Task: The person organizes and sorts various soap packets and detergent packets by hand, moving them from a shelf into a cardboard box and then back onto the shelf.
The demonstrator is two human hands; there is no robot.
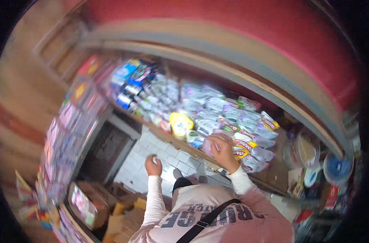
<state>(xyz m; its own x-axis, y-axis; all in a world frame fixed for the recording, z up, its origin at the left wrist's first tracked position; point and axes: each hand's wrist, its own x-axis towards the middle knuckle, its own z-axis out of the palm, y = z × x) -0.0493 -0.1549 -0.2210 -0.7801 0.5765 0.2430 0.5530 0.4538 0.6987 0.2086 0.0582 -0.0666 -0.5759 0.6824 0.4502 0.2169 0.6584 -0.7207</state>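
My right hand [220,152] is at the front edge of a wooden shelf [176,142], its fingers closed on a pale pink pouch [208,146]. Around it stand rows of packets: a yellow pouch [180,124] to the left, a yellow-and-red packet [244,144] to the right, and silvery-lilac pouches [208,117] behind. My left hand [153,165] hangs lower, over the tiled floor and apart from the shelf. Its fingers are curled in, and blur hides whether anything small is inside them.
Blue and dark bottles [126,99] crowd the shelf's left end. Packed goods [69,133] fill another counter at the left. Cardboard boxes [121,220] sit low on the left. At the right are a clear tub [304,150] and a blue-lidded tub [338,168]. White tiles [168,156] cover the floor.
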